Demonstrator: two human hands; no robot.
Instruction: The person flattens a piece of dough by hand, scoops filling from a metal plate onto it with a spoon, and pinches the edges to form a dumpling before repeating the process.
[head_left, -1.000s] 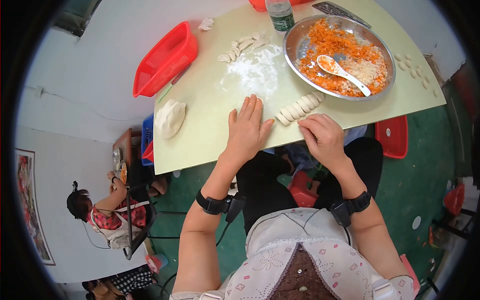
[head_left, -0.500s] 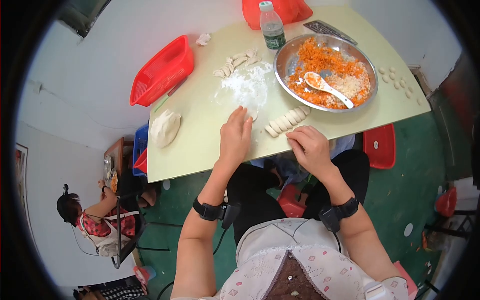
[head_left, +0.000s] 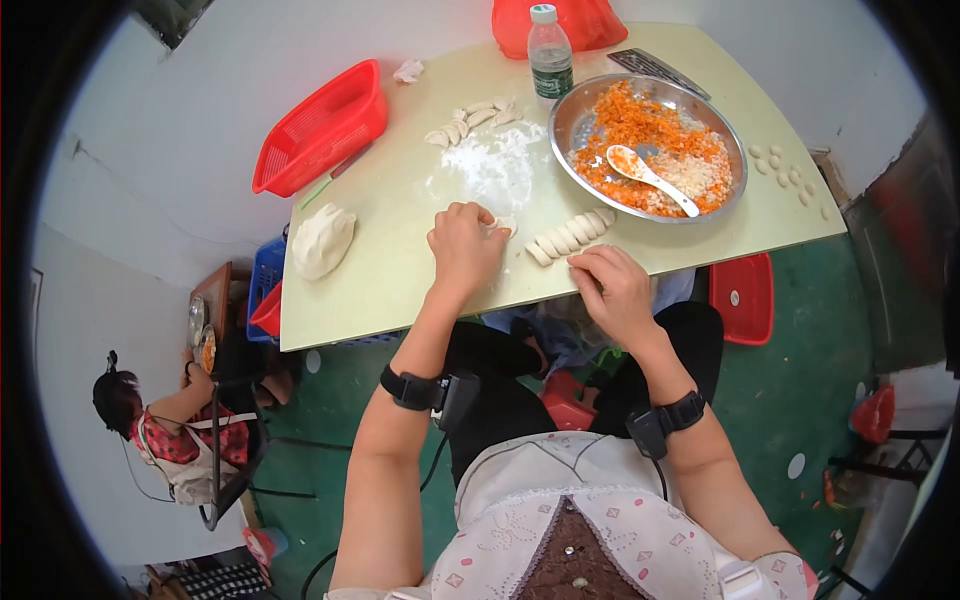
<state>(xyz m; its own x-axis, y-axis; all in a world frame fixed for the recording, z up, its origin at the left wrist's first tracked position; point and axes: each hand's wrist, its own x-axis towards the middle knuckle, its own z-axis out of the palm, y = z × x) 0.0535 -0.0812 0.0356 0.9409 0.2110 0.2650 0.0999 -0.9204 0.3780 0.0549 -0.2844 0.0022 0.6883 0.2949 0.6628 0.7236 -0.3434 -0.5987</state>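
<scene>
My left hand is closed at the front edge of the flour patch, its fingertips pinching a small piece of dough. The hand covers part of that piece. Closer to the table's edge, my right hand has its fingers curled together beside a row of white dough pieces. Whether anything is between those fingertips is hidden. Loose flour whitens the table beyond my left hand, and several folded dumplings lie behind it. A large lump of dough sits at the left.
A steel bowl holds orange and pale chopped filling with a white spoon. Behind it stand a water bottle and a grater. A red basket and a knife lie left. Small dough pieces dot the right side. Another person sits at left.
My left hand's fingers have gone from stretched out to curled, and now pinch the small dough piece. The right hand has stayed beside the dough row. The whole view has shifted slightly.
</scene>
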